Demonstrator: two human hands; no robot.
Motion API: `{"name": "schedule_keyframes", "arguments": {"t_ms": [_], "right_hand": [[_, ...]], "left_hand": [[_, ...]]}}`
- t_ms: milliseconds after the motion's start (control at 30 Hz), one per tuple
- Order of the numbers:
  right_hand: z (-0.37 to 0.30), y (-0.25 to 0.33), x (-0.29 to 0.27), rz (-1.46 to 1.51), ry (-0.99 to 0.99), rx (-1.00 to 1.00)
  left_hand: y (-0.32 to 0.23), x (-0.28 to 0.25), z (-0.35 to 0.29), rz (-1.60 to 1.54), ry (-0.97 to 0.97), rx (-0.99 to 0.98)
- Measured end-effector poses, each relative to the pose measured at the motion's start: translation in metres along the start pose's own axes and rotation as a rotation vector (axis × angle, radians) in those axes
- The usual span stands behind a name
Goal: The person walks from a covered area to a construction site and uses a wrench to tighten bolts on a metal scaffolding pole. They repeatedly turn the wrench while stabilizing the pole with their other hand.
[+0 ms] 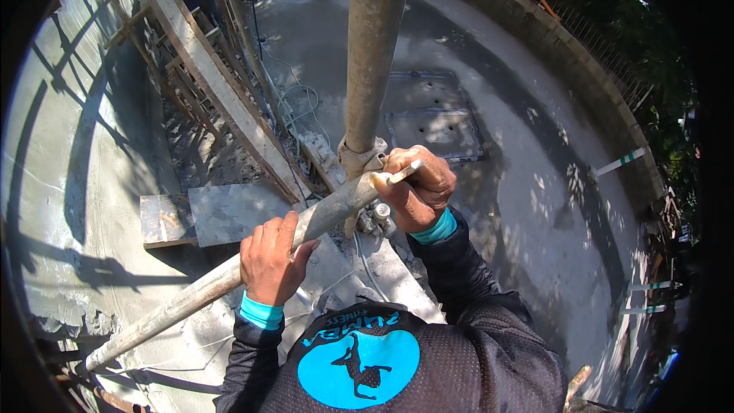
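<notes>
While the left fingers [289, 231] grip the slanted pipe [206, 287], its long axis runs from low on their left up toward the right fingers [428, 164]; its upper end points at the upright pipe [375, 53] just beside these, closed around a short pale rod [405, 172].

I see the left hand [267, 266] curled below left of frame centre, the right hand [422, 190] clenched right of centre, forearms [251, 356] reaching upward.
</notes>
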State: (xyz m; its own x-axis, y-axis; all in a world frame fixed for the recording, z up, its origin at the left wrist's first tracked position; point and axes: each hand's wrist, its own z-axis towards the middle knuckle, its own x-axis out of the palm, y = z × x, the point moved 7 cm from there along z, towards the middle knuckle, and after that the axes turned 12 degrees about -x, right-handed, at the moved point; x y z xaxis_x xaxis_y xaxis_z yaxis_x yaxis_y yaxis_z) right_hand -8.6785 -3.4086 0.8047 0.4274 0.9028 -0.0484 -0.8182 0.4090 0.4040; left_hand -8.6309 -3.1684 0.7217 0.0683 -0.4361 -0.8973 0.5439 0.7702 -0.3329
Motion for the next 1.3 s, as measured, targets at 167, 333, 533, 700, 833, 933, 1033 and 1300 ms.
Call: {"name": "schedule_keyframes", "arguments": {"t_ms": [167, 333, 533, 700, 833, 933, 1033, 1300], "right_hand": [[-0.026, -0.074, -0.07, 0.558, -0.586, 0.419], [-0.126, -0.147, -0.123, 0.777, -1.087, 0.75], [-0.157, -0.165, -0.112, 1.064, -1.085, 0.785], [-0.148, -0.153, -0.138, 0.749, -1.16, 0.758], [-0.13, -0.137, -0.134, 0.792, -1.109, 0.848], [-0.093, -0.09, -0.14, 0.544, -1.011, 0.481], [-0.056, -0.05, -0.11, 0.447, -0.874, 0.343], [-0.012, 0.001, -0.036, 0.298, -0.336, -0.004]], "left_hand": [[0.003, 0.0, 0.0, -0.002, 0.016, 0.004], [0.005, 0.001, 0.0, 0.002, 0.022, 0.012], [0.005, 0.003, -0.002, -0.018, 0.009, 0.024], [0.006, 0.002, -0.003, -0.002, -0.003, 0.036], [0.007, 0.002, -0.004, -0.004, 0.031, 0.056], [0.009, 0.001, -0.005, -0.013, 0.043, 0.042], [0.008, 0.001, -0.003, -0.008, 0.063, 0.042], [0.005, -0.003, 0.0, -0.012, 0.09, 0.085]]}}
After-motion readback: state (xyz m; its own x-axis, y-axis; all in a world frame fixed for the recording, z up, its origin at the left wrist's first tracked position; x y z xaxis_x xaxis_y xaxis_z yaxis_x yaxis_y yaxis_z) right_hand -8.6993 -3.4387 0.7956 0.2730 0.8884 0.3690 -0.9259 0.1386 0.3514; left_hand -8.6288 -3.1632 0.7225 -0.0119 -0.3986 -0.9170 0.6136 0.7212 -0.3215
